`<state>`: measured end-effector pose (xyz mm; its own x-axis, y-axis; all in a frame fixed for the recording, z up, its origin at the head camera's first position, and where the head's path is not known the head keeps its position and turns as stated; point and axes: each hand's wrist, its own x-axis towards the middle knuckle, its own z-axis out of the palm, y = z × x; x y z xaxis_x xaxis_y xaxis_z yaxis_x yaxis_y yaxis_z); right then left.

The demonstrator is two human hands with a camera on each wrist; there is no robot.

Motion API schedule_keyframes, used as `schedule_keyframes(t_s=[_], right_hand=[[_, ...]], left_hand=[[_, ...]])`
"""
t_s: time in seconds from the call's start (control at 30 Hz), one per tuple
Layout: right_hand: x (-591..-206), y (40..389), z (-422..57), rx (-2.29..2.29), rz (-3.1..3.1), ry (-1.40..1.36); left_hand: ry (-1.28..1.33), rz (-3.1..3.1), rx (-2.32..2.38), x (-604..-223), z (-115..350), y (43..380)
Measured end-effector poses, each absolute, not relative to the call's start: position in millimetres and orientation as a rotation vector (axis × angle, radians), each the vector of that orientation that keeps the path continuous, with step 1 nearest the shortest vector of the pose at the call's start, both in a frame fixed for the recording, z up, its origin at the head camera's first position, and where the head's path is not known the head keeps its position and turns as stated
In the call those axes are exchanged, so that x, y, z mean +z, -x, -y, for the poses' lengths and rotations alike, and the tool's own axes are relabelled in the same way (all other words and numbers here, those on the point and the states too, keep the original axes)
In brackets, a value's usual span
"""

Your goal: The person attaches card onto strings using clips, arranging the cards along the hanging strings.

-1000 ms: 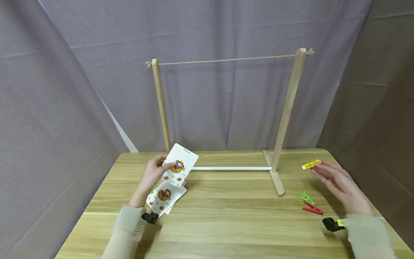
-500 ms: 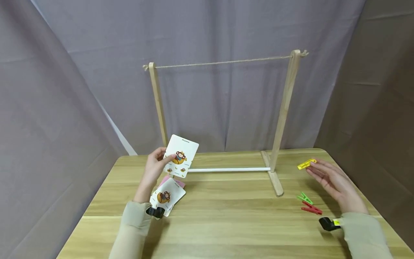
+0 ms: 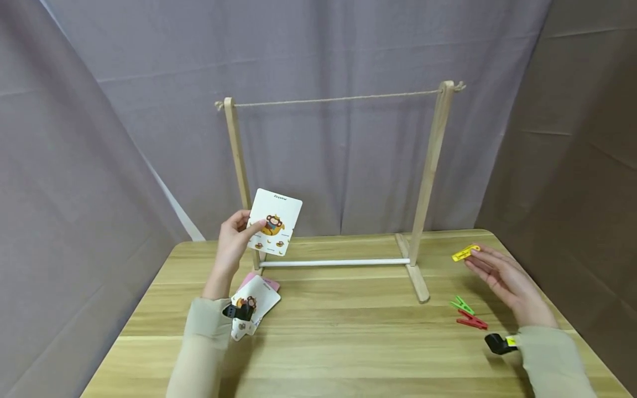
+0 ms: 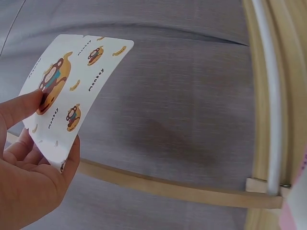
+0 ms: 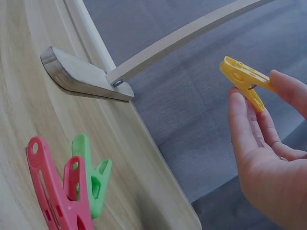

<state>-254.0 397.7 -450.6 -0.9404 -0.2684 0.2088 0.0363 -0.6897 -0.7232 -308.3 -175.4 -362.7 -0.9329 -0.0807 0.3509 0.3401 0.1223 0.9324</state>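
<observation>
My left hand (image 3: 234, 243) pinches a white card (image 3: 281, 213) printed with a monkey on a banana, thumb on its face and fingers behind. The card stands raised in front of the left post of a wooden frame (image 3: 428, 182). In the left wrist view the same card (image 4: 96, 72) bends slightly. Over the right side of the table, my right hand (image 3: 507, 282) pinches a yellow clothespin (image 3: 465, 253) between thumb and fingertips. Below that hand lie a green clothespin (image 3: 463, 304) and a red clothespin (image 3: 471, 320) on the table.
A string (image 3: 338, 100) runs between the tops of the frame's two posts, and a white rod (image 3: 333, 263) joins their feet. More monkey cards (image 3: 264, 298) lie under my left wrist, with a pink card (image 3: 272, 283) at the pile's far edge. Grey curtains (image 3: 378, 44) surround the wooden table (image 3: 348, 354).
The left hand has risen with the card, which now stands more upright and farther above the pile. My right hand keeps the yellow clothespin, shifting little. The head view has shifted slightly.
</observation>
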Motion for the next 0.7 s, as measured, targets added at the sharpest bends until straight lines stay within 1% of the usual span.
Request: schedule_keyframes(t_s=[0.23, 0.7], right_hand=[[-442, 251, -401, -2.729, -1.183, 0.433], [-429, 248, -404, -2.808, -1.223, 0.374]], left_hand=[[0.288, 2.052, -1.877, -347, 172, 314], [0.329, 1.974, -1.918, -333, 168, 317]])
